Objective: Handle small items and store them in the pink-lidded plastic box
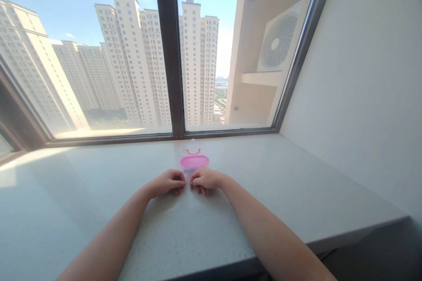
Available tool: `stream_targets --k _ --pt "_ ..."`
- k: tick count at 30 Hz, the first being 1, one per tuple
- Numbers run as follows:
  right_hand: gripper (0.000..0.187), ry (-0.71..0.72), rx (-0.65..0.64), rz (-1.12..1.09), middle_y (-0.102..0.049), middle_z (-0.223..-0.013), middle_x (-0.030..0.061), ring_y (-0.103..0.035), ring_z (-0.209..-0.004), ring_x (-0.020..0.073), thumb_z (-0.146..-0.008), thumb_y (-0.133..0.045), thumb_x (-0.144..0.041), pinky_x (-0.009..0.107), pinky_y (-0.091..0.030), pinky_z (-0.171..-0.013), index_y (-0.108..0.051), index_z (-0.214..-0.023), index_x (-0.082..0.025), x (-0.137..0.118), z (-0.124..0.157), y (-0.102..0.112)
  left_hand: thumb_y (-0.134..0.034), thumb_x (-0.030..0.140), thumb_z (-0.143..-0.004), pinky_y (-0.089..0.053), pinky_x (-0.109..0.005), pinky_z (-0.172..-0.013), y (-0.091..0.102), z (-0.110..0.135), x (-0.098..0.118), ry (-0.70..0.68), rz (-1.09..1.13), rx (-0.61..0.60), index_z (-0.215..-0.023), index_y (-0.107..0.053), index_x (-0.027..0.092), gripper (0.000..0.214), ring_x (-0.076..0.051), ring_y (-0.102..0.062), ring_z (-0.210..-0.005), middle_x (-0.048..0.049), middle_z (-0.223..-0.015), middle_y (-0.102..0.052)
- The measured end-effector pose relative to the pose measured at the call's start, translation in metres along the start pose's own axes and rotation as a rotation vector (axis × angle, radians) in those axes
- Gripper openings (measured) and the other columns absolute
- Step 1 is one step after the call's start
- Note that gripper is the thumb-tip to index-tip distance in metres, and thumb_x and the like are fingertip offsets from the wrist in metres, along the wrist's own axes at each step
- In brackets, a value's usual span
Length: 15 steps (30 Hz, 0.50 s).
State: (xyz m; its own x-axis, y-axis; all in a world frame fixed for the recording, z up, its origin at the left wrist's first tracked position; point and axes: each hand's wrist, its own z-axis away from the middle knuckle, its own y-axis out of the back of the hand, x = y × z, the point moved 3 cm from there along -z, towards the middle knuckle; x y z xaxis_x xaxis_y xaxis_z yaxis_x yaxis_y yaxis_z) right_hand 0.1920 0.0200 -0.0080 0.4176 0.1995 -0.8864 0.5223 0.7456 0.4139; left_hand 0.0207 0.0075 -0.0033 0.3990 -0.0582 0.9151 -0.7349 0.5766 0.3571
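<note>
My left hand (172, 181) rests low over the white sill, its thumb and fingers closed in a pinch. Facing it a short gap away, my right hand (205, 179) is pinched in the same way. A tiny shiny bit shows at each set of fingertips, too small to name. Just beyond both hands stands a small oval plastic box with a pink rim (194, 161), partly covered by the right hand. Its clear lid with a pink handle (193, 151) lies open behind the box. What is inside the box cannot be made out.
The pale speckled stone sill (184, 241) runs to a dark-framed window (178, 96) behind the box. A white wall (362, 74) bounds it on the right. The sill's front edge (356, 233) lies under my right forearm. Outside are tall buildings and an air-conditioner unit (278, 39).
</note>
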Motion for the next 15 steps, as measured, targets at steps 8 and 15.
stream_targets --k 8,15 --pt "0.018 0.017 -0.001 -0.002 -0.054 -0.053 -0.0025 -0.052 -0.037 0.0074 -0.071 -0.042 -0.011 0.015 -0.038 -0.037 -0.059 -0.076 -0.013 -0.0044 0.0037 -0.0003 -0.063 0.043 -0.070 -0.045 -0.024 -0.056 -0.0002 -0.0005 0.0002 -0.003 0.003 0.005 -0.077 -0.056 0.015 0.030 -0.012 -0.055 -0.058 0.0012 -0.066 -0.058" --pt "0.018 0.011 0.004 -0.006 -0.055 -0.055 -0.0022 -0.054 -0.039 0.0078 -0.069 -0.041 -0.010 0.016 -0.039 -0.037 -0.059 -0.074 -0.013 -0.0022 0.0029 -0.0004 -0.065 0.042 -0.069 -0.044 -0.024 -0.055 -0.0001 -0.0001 -0.0002 0.009 0.011 0.011 -0.076 -0.055 0.015 0.030 -0.012 -0.055 -0.057 0.0022 -0.063 -0.057"
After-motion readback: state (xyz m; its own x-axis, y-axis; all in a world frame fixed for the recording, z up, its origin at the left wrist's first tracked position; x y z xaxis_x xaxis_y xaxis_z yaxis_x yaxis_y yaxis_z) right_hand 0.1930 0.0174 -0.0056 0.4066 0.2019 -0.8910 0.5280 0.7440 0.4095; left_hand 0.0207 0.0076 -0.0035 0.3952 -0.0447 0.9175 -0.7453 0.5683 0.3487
